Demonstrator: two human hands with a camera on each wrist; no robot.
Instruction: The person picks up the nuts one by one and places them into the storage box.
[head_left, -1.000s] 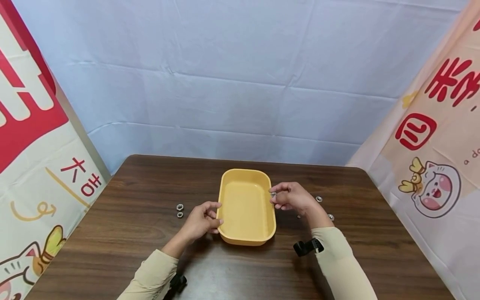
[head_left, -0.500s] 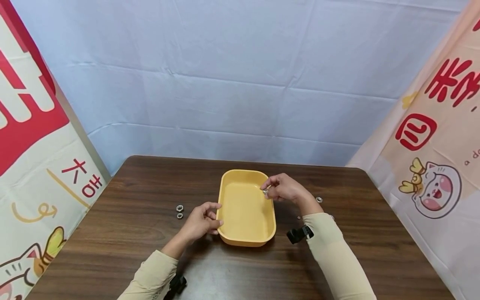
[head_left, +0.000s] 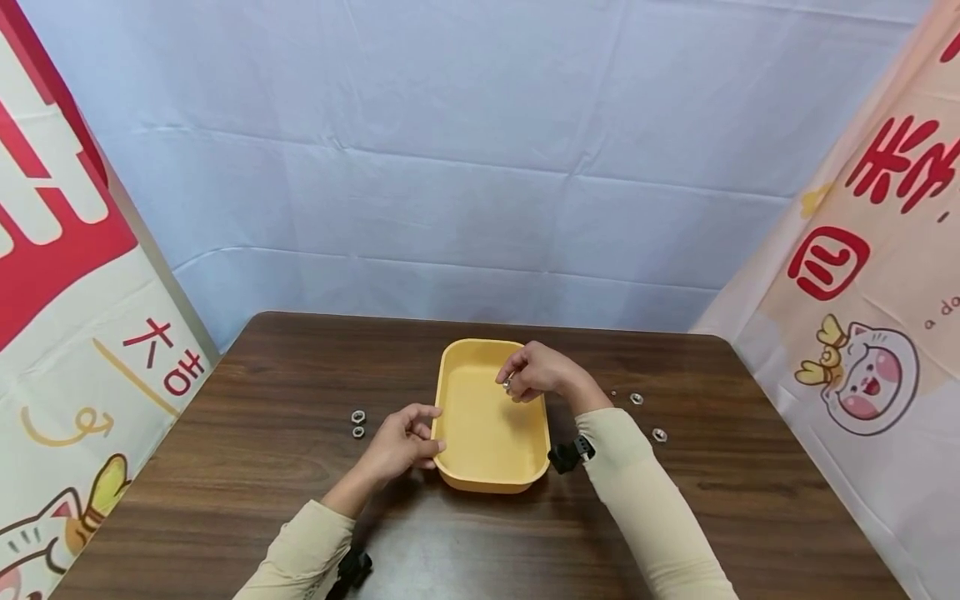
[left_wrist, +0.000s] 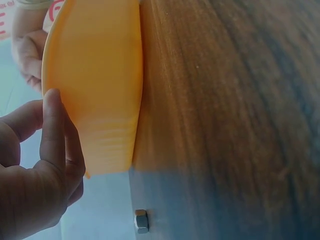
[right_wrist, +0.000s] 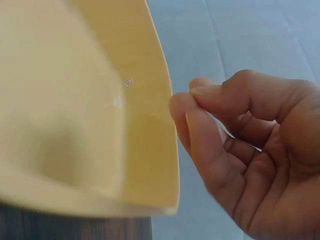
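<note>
Left hand [head_left: 401, 440] pinches tray [head_left: 491, 442] at left rim. Right hand [head_left: 538, 372], thumb and fingertips nearly together, pinches nut [head_left: 507, 385] above tray. Other nuts [head_left: 659, 435] on table [head_left: 465, 542], both sides.

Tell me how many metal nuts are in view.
6: two nuts left of the tray; two nuts and a probable tiny nut right of it; one pinched nut in the right hand. The right arm may hide more.
</note>
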